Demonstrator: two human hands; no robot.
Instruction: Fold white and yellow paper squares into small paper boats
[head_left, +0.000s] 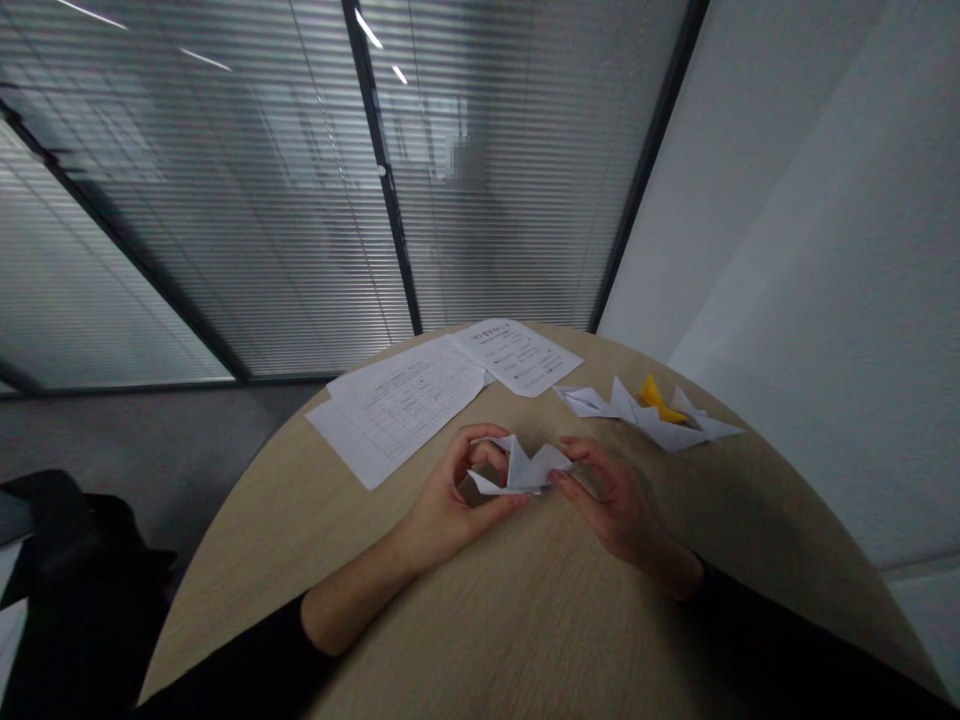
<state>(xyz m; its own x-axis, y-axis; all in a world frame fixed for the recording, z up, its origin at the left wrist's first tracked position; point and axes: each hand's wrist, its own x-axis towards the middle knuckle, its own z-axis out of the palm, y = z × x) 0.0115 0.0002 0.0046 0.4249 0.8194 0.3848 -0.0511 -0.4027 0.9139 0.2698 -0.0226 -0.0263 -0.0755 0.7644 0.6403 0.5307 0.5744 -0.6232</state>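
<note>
Between my two hands, just above the table, is a folded white paper shape with several pointed flaps, like an origami boat. My left hand curls round its left side, the thumb along the bottom edge and the fingers behind. The right end is pinched by the thumb and fingers of my right hand. Beyond my right hand lie a white folded paper boat, a small yellow folded paper piece on it, and another white folded piece to its left.
Printed sheets overlap on the far left of the round wooden table, with another printed sheet at the back. Behind stands a glass partition with blinds; a pale wall is close on the right. A black chair is at left.
</note>
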